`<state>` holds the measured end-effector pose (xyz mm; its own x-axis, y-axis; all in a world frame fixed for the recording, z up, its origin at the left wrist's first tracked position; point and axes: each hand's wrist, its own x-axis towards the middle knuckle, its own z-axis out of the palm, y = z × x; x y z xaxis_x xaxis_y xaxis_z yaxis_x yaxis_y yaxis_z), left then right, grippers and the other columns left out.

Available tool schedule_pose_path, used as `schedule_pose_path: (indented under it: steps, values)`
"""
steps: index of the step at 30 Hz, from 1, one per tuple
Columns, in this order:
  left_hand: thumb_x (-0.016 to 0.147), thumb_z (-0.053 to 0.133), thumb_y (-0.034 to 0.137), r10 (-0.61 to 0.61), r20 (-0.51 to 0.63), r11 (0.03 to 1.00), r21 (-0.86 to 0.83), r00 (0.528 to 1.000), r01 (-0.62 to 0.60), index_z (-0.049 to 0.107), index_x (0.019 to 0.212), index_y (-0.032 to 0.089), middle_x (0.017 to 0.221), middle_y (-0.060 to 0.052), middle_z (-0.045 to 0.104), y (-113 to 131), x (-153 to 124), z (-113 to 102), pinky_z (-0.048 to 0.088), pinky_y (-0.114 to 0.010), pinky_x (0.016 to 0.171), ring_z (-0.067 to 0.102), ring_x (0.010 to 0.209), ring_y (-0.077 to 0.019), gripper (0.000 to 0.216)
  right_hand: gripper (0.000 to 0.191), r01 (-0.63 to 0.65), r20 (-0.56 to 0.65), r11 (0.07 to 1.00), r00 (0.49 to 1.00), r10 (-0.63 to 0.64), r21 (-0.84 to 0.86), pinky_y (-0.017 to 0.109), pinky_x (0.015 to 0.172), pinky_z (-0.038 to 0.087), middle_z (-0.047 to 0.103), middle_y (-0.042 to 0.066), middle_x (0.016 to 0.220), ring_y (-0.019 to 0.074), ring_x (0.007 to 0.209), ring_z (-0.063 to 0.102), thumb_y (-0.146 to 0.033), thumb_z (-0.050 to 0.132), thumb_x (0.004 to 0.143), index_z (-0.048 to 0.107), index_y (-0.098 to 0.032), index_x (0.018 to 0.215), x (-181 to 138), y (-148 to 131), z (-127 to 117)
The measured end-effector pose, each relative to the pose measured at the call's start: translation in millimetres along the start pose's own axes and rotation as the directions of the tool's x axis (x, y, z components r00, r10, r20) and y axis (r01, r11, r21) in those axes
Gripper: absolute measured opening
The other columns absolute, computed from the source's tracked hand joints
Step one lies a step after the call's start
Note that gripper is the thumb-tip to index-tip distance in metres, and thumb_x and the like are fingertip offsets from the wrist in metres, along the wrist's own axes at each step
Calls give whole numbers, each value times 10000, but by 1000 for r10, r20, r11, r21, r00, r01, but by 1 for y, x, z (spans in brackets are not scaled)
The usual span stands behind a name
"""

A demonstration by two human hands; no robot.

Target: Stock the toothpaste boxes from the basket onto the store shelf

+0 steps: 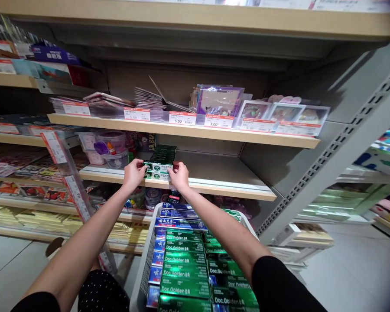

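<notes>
My left hand [134, 175] and my right hand [179, 175] grip the two ends of a green and white toothpaste box [161, 167] at the front of a shelf. It sits on top of another such box, level with the shelf edge. Behind it, a row of dark green toothpaste boxes [164, 152] runs back into the shelf. Below my forearms stands a grey plastic basket [145, 255], filled with green "Doc.Golden" boxes [184, 269] and blue boxes [178, 223]. My fingers are closed on the box ends, thumbs towards me.
Clear plastic tubs [112, 145] stand left of the row. The shelf above [182, 128] carries card packs, framed items and price tags. A slanted price strip [68, 173] juts out at the left. A slotted metal upright [312, 160] rises at the right.
</notes>
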<state>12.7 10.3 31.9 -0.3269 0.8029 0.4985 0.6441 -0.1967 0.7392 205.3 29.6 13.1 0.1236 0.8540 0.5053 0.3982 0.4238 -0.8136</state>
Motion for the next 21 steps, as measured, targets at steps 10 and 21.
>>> schedule_pose_path:
  steps: [10,21]
  values:
    - [766,649,273,-24,-5,982,188,1000,25,685,973,138,958,-130,737,-5,26,16,492,-343,872,682,943,-280,250,193,-16,25,993,1000,19,-113,317,803,516,721,89,907,224,847,684,-204,637,797,630,-161,985,23,9,8]
    - [711,677,224,-147,34,973,-175,989,150,621,1053,128,1077,-128,712,-17,32,23,522,-309,889,682,990,-222,360,233,-76,22,993,997,78,-90,306,855,518,718,97,931,218,914,691,-209,674,768,640,-153,992,25,8,3]
